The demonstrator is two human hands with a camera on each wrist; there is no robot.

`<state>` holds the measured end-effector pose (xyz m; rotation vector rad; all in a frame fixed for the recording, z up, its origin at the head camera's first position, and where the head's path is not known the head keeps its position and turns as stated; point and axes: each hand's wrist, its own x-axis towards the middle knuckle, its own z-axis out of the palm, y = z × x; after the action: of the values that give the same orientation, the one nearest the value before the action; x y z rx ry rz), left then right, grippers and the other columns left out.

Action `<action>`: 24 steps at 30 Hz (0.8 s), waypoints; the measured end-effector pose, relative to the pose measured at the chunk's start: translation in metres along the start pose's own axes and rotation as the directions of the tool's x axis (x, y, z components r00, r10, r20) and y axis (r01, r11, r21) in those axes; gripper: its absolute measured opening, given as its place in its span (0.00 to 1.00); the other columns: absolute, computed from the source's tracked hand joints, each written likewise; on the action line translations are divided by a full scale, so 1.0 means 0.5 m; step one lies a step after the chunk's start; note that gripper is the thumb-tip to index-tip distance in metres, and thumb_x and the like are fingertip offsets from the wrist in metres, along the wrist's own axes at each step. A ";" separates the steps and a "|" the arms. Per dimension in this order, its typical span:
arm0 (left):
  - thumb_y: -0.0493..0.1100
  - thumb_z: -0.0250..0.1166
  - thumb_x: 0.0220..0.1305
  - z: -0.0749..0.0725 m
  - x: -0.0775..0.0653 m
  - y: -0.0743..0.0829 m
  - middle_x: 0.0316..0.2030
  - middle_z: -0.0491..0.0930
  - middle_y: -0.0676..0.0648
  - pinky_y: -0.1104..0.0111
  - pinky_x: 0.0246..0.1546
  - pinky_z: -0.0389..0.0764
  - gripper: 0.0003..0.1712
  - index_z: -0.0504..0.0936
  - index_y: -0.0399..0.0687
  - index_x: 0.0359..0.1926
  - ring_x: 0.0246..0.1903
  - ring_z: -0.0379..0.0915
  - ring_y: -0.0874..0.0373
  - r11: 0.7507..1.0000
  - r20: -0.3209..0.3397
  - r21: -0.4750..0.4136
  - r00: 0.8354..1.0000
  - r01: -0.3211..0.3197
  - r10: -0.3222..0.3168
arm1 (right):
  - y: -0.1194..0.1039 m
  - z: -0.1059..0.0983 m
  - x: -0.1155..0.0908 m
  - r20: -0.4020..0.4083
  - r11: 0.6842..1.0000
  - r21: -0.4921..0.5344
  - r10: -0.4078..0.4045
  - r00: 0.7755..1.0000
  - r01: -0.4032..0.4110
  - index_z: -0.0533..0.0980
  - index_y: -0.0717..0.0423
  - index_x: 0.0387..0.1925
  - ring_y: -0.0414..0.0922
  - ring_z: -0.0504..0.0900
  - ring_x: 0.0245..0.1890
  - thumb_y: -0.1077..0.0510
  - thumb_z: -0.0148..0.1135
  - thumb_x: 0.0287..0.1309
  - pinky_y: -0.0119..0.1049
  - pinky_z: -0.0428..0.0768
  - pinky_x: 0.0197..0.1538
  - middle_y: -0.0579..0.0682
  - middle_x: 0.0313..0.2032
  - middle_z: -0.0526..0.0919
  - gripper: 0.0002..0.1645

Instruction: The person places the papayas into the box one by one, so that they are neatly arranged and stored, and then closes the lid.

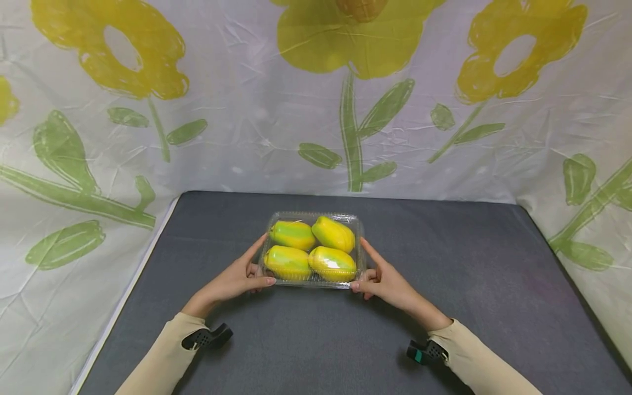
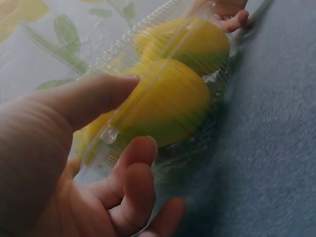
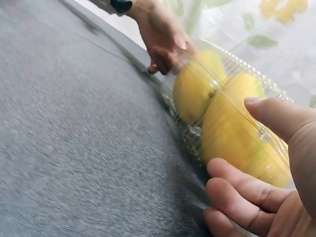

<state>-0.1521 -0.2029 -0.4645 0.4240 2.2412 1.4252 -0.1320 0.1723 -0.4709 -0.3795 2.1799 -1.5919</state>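
A clear plastic clamshell box (image 1: 314, 283) with a ribbed rim is in the middle of the head view, its lid down. Inside lie several plump yellow-green fruits (image 1: 332, 264), mango-like in shape, in two rows. My left hand (image 1: 237, 278) grips the box's left side, thumb at the near corner and index finger reaching along the edge. On the opposite side my right hand (image 1: 391, 284) holds it the same way. Both wrist views show a thumb over the rim seam and curled fingers lower down by the wall; the fruits (image 2: 165, 101) show through the plastic.
Dark grey cloth covers the table (image 1: 316, 340). Behind it and at both sides hangs a pale curtain (image 1: 237, 148) printed with yellow flowers and green leaves. A black wrist device (image 1: 207, 336) sits on the left sleeve, another (image 1: 427, 351) on the right.
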 end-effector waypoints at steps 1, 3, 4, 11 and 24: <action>0.47 0.70 0.62 -0.002 0.004 -0.002 0.17 0.72 0.50 0.64 0.21 0.73 0.62 0.31 0.73 0.77 0.18 0.66 0.60 1.000 -0.002 -0.001 1.000 0.001 -0.001 | 0.000 -0.001 0.003 -0.003 1.000 -0.001 0.004 1.000 -0.004 0.35 0.29 0.78 0.51 0.83 0.26 0.53 0.70 0.58 0.43 0.85 0.35 0.67 0.33 0.86 0.63; 0.48 0.70 0.62 -0.005 0.011 -0.005 0.18 0.72 0.50 0.64 0.21 0.73 0.61 0.31 0.75 0.77 0.18 0.66 0.60 1.000 -0.006 0.001 1.000 0.007 -0.007 | 0.000 -0.004 0.010 -0.010 1.000 0.000 0.014 1.000 -0.014 0.35 0.28 0.77 0.50 0.83 0.26 0.51 0.70 0.59 0.41 0.85 0.35 0.66 0.33 0.86 0.63; 0.48 0.70 0.62 -0.008 0.015 -0.006 0.17 0.72 0.50 0.64 0.21 0.73 0.61 0.32 0.76 0.77 0.18 0.66 0.60 1.000 -0.008 0.001 1.000 0.011 -0.011 | 0.000 -0.005 0.013 -0.014 1.000 0.000 0.017 1.000 -0.017 0.35 0.28 0.77 0.49 0.83 0.26 0.51 0.70 0.59 0.41 0.85 0.35 0.65 0.34 0.86 0.63; 0.50 0.71 0.62 -0.020 0.043 -0.009 0.17 0.69 0.50 0.65 0.21 0.71 0.61 0.32 0.79 0.76 0.18 0.64 0.59 0.999 -0.024 0.018 0.999 0.038 -0.038 | 0.000 -0.016 0.038 -0.036 0.999 -0.033 0.011 0.999 -0.012 0.35 0.27 0.77 0.50 0.83 0.25 0.49 0.69 0.60 0.41 0.84 0.33 0.62 0.34 0.88 0.62; 0.55 0.70 0.62 -0.048 0.091 -0.012 0.17 0.72 0.50 0.66 0.21 0.71 0.60 0.32 0.83 0.75 0.17 0.63 0.58 0.996 -0.050 0.056 0.997 0.067 -0.064 | -0.002 -0.041 0.090 -0.055 0.997 -0.059 0.038 0.998 -0.041 0.35 0.20 0.75 0.50 0.82 0.26 0.45 0.68 0.60 0.43 0.82 0.32 0.61 0.37 0.89 0.59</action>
<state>-0.2037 -0.2021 -0.4707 0.3350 2.3170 1.3546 -0.1815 0.1689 -0.4723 -0.3124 2.2662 -1.5349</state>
